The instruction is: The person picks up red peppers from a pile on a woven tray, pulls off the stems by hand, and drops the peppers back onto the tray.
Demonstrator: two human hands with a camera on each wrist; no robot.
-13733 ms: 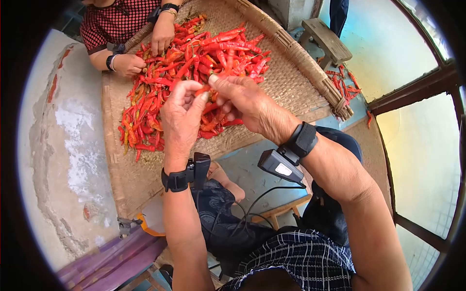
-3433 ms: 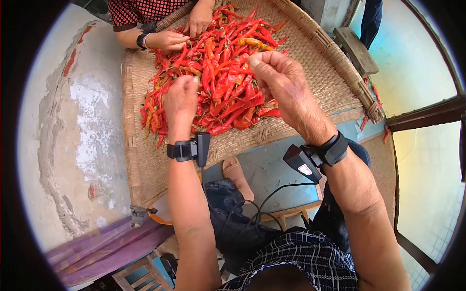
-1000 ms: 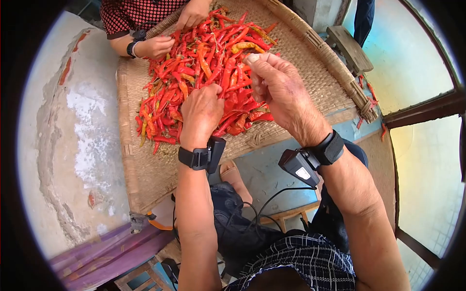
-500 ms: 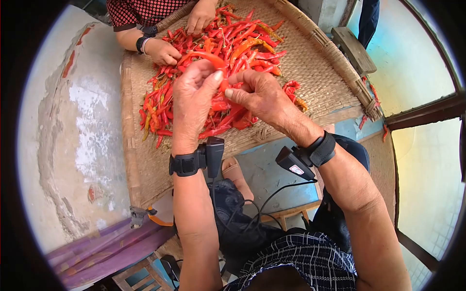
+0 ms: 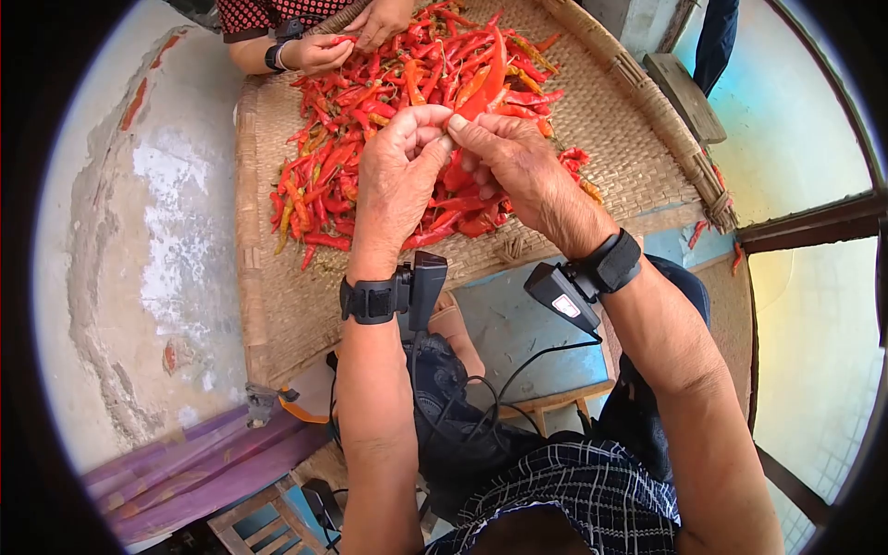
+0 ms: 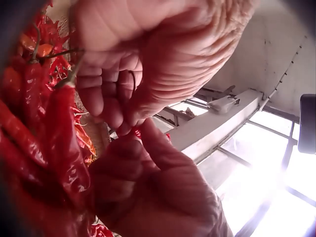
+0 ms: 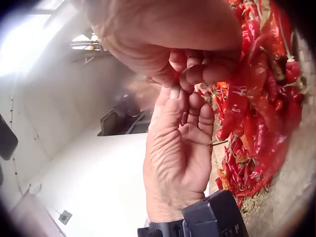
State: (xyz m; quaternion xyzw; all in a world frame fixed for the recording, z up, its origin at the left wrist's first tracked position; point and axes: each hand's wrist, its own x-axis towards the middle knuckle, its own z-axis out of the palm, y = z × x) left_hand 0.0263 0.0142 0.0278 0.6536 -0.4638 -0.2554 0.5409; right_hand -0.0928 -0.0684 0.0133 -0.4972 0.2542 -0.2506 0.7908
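Both hands meet above a heap of red chili peppers (image 5: 347, 162) in the head view. My right hand (image 5: 536, 176) grips a long red chili pepper (image 5: 490, 79), whose body points away from me over the heap. At its near end, my left hand (image 5: 398, 185) pinches with thumb and index finger, the fingertips of both hands touching. Most of that end is hidden; only a bit of red shows between the fingertips in the left wrist view. A thin stem (image 7: 218, 143) sticks out beside the left palm in the right wrist view.
The heap lies on a large woven tray (image 5: 610, 120) with a thick rim. Across it, another person's hands (image 5: 319, 54) work at the heap. A wall (image 5: 176, 231) stands left, a small wooden bench (image 5: 684, 97) right. Cables (image 5: 495, 398) hang over my lap.
The left hand reached into the heap and lifted out a chili pepper. Since half a second ago, the pepper has swung to point away from me, with the right hand now holding it.
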